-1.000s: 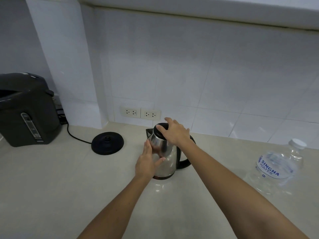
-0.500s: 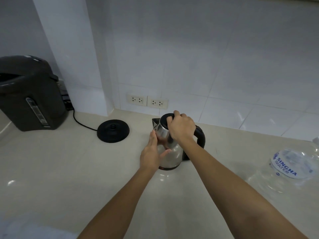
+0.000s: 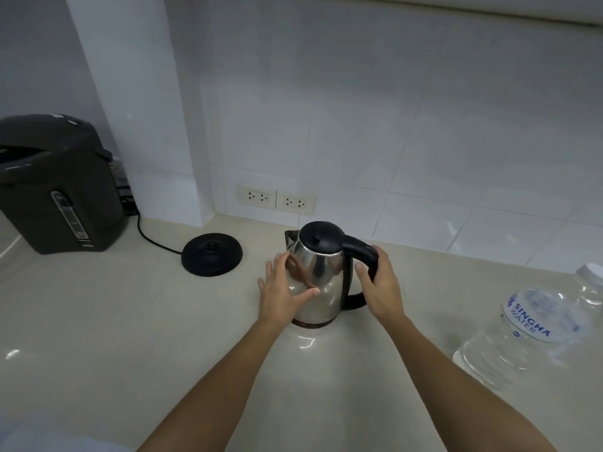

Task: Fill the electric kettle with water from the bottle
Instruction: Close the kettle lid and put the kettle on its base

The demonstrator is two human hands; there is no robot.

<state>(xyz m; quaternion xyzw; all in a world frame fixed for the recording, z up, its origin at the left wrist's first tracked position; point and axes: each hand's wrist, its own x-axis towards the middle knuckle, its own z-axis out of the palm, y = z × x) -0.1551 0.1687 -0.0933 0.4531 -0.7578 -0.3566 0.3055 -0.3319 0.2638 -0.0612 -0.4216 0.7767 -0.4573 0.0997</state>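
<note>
Kettle (image 3: 321,278), lid shut, standing on surface (image 3: 130,321): I am gripping its handle with right hand (image 3: 380,288). My left hand (image 3: 280,290) is resting open-fingered against its side.

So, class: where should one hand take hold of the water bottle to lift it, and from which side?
Grip the bottle around its mid-body, near the label, coming in from the left with the right hand. It stands upright on the counter with that side clear, and the body is wide and clear plastic, likely soft, so a broad wrap probably suits better than the narrow cap.
</note>
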